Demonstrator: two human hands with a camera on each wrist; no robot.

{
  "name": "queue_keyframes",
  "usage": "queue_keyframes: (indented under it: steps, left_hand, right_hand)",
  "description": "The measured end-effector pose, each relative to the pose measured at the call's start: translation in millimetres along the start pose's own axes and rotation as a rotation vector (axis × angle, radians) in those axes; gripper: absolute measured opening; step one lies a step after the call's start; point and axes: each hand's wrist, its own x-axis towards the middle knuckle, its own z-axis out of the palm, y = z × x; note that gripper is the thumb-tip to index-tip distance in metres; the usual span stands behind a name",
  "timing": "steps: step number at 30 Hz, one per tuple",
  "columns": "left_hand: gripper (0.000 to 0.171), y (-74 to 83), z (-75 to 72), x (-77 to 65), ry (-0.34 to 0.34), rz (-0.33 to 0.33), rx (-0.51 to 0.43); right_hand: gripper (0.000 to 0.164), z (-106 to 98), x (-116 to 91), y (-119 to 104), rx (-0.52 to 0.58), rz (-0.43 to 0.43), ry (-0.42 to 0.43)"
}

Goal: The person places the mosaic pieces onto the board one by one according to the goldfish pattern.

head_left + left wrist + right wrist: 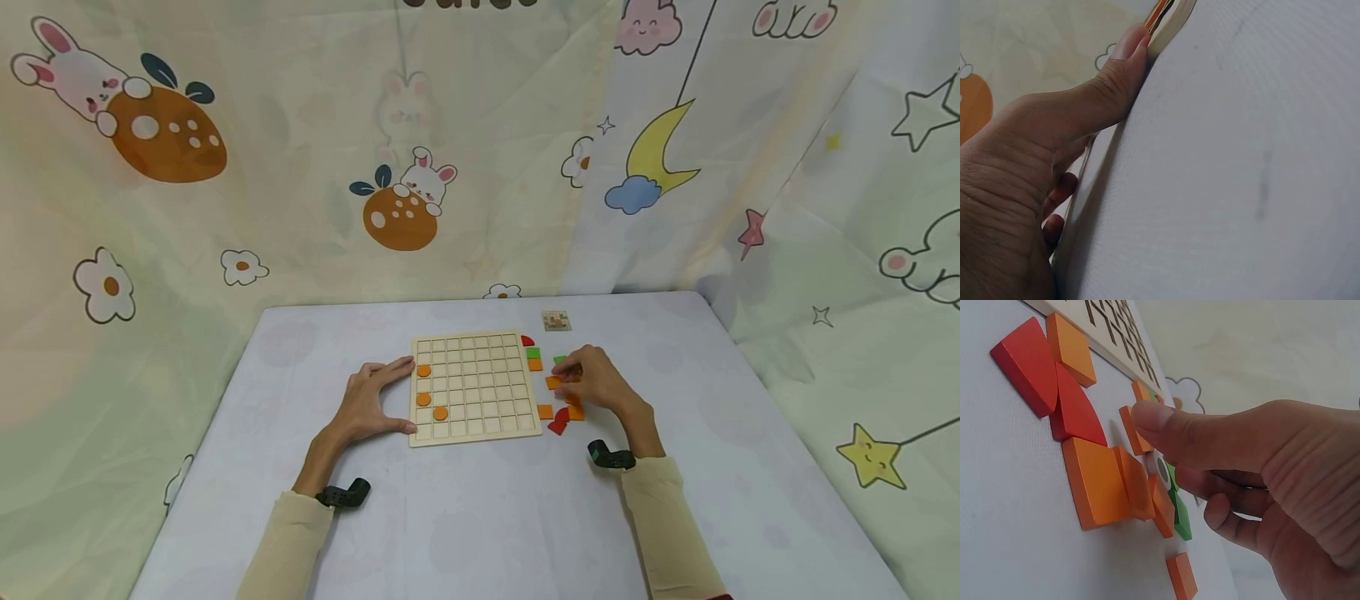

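Observation:
A pale wooden grid board (476, 387) lies on the table, with several orange discs (423, 371) on its left squares. My left hand (369, 402) touches the board's left edge, thumb near the front corner and fingers spread towards the back. In the left wrist view, the thumb (1110, 81) rests along the board's edge. My right hand (596, 383) is over loose pieces right of the board. Its thumb and index finger pinch an orange square piece (1135, 431); the index fingertip is hidden in the right wrist view. A white ring-shaped piece (1161, 470) lies partly behind the fingers.
Red curved pieces (1029, 365), more orange squares (1094, 484) and green pieces (1180, 515) lie scattered right of the board. A small patterned card (557, 321) lies behind them. A printed cloth backdrop (480, 167) stands behind the white-covered table (465, 517).

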Motion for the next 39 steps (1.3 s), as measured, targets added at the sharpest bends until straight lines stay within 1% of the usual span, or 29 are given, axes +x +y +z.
queue_keyframes:
  steps: [5, 9, 16, 20, 24, 31, 39]
  left_hand:
    - [0.119, -0.1, 0.2, -0.2, 0.003, 0.002, -0.004]
    - [0.119, -0.5, 1.0, 0.5, 0.004, 0.001, -0.001]
    - [0.118, 2.5, -0.1, 0.3, 0.007, 0.011, -0.004]
    - [0.118, 2.5, -0.8, 0.2, 0.003, 0.007, 0.002]
    - [0.118, 1.1, 0.2, 0.2, 0.008, 0.013, 0.004]
    - [0.116, -0.4, 1.1, -0.2, 0.021, 0.023, 0.012]
    - [0.117, 0.8, 0.3, 0.0, 0.009, 0.007, 0.002]
  right_hand:
    - [0.028, -2, -2, 2, -0.006, 0.010, 0.000]
    - [0.026, -4, -6, 2, 0.006, 0.021, -0.026]
    - [0.021, -9, -17, 1, 0.080, 0.008, -0.129]
    - [0.024, -9, -25, -2, 0.096, 0.012, -0.162]
    - [0.026, -6, -29, -3, 0.093, 0.009, -0.179]
    - [0.023, -4, -29, -1, 0.075, -0.022, -0.198]
    - [0.020, -5, -30, -3, 0.051, -0.017, -0.195]
